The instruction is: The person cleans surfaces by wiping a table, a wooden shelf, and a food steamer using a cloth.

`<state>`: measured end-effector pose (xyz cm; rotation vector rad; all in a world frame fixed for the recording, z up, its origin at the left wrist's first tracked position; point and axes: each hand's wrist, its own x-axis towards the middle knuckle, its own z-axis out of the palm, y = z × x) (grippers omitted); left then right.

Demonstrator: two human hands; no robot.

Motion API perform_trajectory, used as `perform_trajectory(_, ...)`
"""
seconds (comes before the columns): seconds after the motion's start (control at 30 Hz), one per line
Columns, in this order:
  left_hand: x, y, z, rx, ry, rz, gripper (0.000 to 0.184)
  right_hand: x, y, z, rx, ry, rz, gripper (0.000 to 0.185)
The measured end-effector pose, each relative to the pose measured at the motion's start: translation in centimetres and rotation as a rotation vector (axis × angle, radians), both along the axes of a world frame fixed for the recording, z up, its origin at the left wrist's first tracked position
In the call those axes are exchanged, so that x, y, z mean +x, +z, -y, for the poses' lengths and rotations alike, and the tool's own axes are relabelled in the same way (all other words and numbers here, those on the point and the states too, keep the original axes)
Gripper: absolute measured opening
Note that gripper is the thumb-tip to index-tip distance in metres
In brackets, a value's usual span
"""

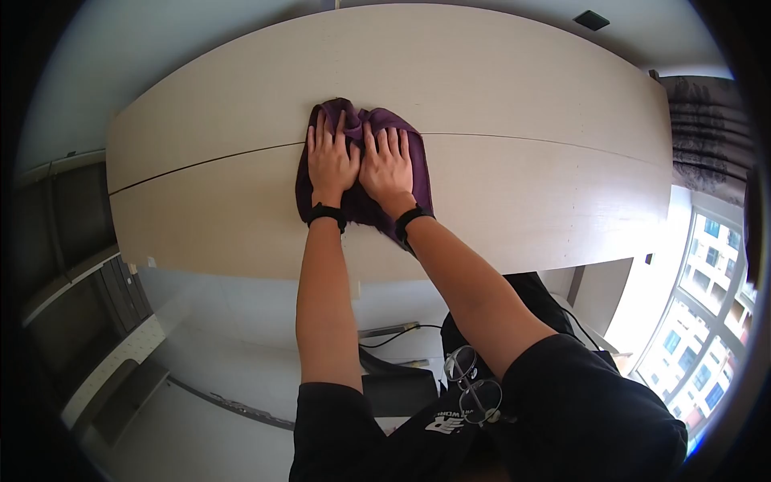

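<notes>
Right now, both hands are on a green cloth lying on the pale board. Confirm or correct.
The colour is wrong: the cloth is purple, as the head view shows. The left hand and right hand rest on it, on the pale board.

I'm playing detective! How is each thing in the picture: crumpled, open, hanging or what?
Purple cloth: crumpled, lying on the pale board.
Left hand: open, flat on the cloth.
Right hand: open, flat on the cloth.
Glasses: hanging at the shirt front.
Curtain: gathered in folds.
Window: bright; can't tell whether it's open.
</notes>
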<state>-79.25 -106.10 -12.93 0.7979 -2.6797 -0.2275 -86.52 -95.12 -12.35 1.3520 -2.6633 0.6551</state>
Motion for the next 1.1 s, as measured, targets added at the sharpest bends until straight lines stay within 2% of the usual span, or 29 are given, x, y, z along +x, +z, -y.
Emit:
perform_trajectory(0.43, -2.9, -0.1, 5.9, -0.039, -0.069, 0.022, 0.063, -1.0, 0.2, 4.8, 0.044, -0.067, 0.094, 0.053)
perform_trajectory(0.7, -3.3, 0.8, 6.4, -0.006, -0.060, 0.024, 0.063, -1.1, 0.4, 5.7, 0.067, -0.062, 0.157, 0.053)
perform_trajectory(1.1, -3.5, 0.3, 6.4, 0.039, -0.069, -0.011, 0.064, -1.2, 0.1, 5.6, 0.060, -0.088, 0.112, 0.052)
